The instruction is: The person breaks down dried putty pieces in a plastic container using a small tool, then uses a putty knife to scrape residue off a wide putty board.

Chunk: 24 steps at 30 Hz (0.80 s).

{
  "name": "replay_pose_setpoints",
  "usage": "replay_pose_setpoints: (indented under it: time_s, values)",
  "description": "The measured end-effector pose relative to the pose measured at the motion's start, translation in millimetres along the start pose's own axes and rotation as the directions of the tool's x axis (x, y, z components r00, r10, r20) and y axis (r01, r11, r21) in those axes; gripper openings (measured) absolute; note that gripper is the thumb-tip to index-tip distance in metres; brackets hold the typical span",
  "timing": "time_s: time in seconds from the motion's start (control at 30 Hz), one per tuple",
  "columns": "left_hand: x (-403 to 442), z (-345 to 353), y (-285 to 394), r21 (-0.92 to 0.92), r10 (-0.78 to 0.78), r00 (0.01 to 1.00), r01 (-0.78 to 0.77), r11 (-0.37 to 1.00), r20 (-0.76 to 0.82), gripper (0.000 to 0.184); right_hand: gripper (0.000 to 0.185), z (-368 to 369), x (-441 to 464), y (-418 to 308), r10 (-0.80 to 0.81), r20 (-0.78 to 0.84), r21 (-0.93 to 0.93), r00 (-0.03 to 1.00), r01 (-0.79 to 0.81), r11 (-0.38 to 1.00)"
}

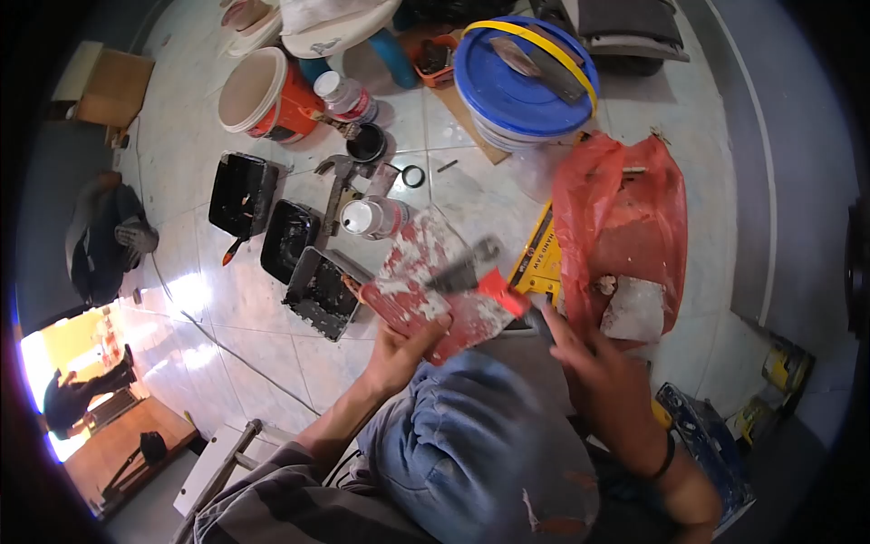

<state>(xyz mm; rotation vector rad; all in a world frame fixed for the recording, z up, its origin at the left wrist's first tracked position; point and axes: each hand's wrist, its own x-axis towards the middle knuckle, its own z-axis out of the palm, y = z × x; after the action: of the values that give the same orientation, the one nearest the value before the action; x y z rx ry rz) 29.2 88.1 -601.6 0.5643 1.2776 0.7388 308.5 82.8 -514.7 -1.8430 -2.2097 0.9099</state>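
My left hand [399, 354] is closed on the lower edge of a flat red board [399, 304] covered with patches of flaking white coating. The thumb presses on its face, above my jeans-covered knee. In my right hand [603, 372], somewhat blurred, is a putty knife [501, 292] with a red and black handle. Its grey blade lies over the middle of the board; firm contact cannot be made out. Just past the board stands a white-capped bottle [373, 217]. A yellow hand saw sleeve [541, 258] lies to the right, partly behind the putty knife.
Black trays [290, 238] stand left of the board, near a claw hammer [338, 186]. Farther back are an orange bucket [277, 104], an open black pot [367, 143] and a blue-lidded bucket [507, 91]. A red plastic bag [625, 218] lies at right. A cable [227, 349] crosses the tiles.
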Motion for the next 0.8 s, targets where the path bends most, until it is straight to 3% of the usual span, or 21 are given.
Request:
replay_pose_setpoints:
  time_s: [0.07, 0.13, 0.17, 0.2, 0.27, 0.3, 0.37, 0.5, 0.57, 0.73, 0.8]
  values:
    - [0.1, 4.1, -3.9, 0.125, -0.069, 0.995, 0.059, 0.99, 0.073, 0.024, 0.052, -2.7, 20.1, 9.1, 0.035, -0.022, 0.045, 0.999, -0.034, 0.998]
    - [3.2, 4.0, -10.7, -0.084, -0.024, 0.997, 0.029, 0.996, 0.068, 0.028, 0.05, -0.4, 25.7, 21.6, 0.016, -0.112, 0.201, 0.994, 0.007, 0.98]
    - [13.8, 2.1, -7.5, -0.191, 0.036, 0.998, -0.025, 0.981, 0.054, 0.029, 0.05, -5.8, 24.8, 25.5, -0.01, -0.14, 0.189, 0.99, 0.037, 0.981]
    - [24.2, 4.5, -4.8, -0.233, 0.105, 0.992, -0.12, 0.965, -0.072, 0.024, 0.049, -10.8, 18.3, 26.6, 0.015, -0.094, 0.138, 0.995, -0.002, 0.99]
    - [31.8, -17.5, -10.6, -0.249, 0.087, 0.992, -0.109, 0.962, -0.095, 0.024, 0.047, -29.8, 7.2, 24.0, 0.08, 0.041, 0.021, 0.996, -0.081, 0.997]
    - [38.9, -24.8, -10.4, -0.262, 0.078, 0.992, -0.1, 0.96, -0.095, 0.025, 0.047, -36.3, 5.2, 20.6, 0.07, 0.032, 0.018, 0.997, -0.071, 0.997]
    - [40.0, -15.9, 3.7, -0.252, 0.149, 0.974, -0.19, 0.949, -0.171, 0.023, 0.047, -39.3, -2.2, 18.2, 0.094, 0.113, -0.145, 0.989, -0.077, 0.986]
    - [34.0, -26.0, 3.2, -0.264, 0.088, 0.994, -0.102, 0.959, -0.064, 0.028, 0.048, -29.0, -10.9, 16.2, 0.057, 0.072, -0.144, 0.996, -0.047, 0.989]
    - [30.1, -9.7, 3.6, -0.221, 0.187, 0.974, -0.212, 0.952, -0.128, 0.031, 0.05, -25.6, -10.1, 15.8, 0.023, 0.046, -0.157, 0.999, -0.015, 0.987]
    - [21.0, -9.0, 13.3, -0.317, 0.116, 0.986, -0.15, 0.937, -0.122, 0.03, 0.051, -25.0, -2.1, 12.5, 0.007, 0.045, -0.14, 0.999, -0.001, 0.99]
    - [21.6, -26.9, 14.6, -0.22, 0.061, 0.997, -0.068, 0.973, -0.041, 0.024, 0.051, -25.5, 0.6, 8.3, 0.006, 0.07, -0.148, 0.998, 0.005, 0.989]
